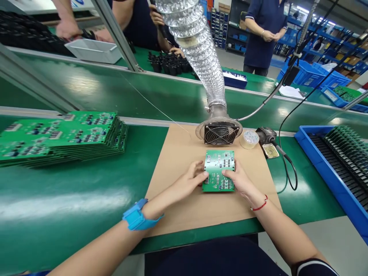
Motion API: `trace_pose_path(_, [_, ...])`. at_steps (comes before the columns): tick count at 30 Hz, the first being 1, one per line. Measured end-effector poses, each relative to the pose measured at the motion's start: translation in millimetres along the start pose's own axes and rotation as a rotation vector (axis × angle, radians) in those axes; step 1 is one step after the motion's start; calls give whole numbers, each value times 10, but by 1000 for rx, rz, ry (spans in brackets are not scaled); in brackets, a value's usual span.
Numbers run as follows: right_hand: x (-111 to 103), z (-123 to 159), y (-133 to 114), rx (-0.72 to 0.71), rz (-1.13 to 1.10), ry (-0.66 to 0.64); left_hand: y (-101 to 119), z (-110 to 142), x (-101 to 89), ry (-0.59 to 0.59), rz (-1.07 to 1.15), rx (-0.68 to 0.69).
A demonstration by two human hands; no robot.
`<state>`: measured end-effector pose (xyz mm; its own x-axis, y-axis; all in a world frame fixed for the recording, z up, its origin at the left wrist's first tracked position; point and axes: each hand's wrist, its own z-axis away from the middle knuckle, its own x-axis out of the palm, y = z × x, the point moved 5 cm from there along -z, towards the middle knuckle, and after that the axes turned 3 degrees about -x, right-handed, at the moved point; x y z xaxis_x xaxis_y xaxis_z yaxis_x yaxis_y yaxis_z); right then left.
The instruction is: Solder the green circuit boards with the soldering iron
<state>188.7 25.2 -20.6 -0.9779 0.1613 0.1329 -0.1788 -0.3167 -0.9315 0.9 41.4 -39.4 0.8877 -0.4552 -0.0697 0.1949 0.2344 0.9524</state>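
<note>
A green circuit board is held over the brown cardboard sheet in front of me. My left hand grips its left edge, thumb on top and fingers partly hidden at the side. On the opposite edge, my right hand has its thumb resting on the board's face, with the other fingers hidden beneath. Small chips and dark display parts show on the upper face. Just beyond the board sits a round fume hood with a black fan grille.
Stacked circuit boards lie at left. A tape roll and a soldering iron stand with cable are right of the fan. A blue bin holds boards at far right. A foil duct hangs overhead; people stand across the bench.
</note>
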Motion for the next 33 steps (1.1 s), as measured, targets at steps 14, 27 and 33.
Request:
trace_pose_path(14, [-10,19,-69,-308,749,2,195,-92,99,-14,-150,56])
trace_pose_path(27, [-582,-47,-223,-331,362,247,389,-596,-795,433,-942,133])
trace_pose_path(33, [-1547,-191,-409,-359,-163,638,370,-859,-922,400,-999,187])
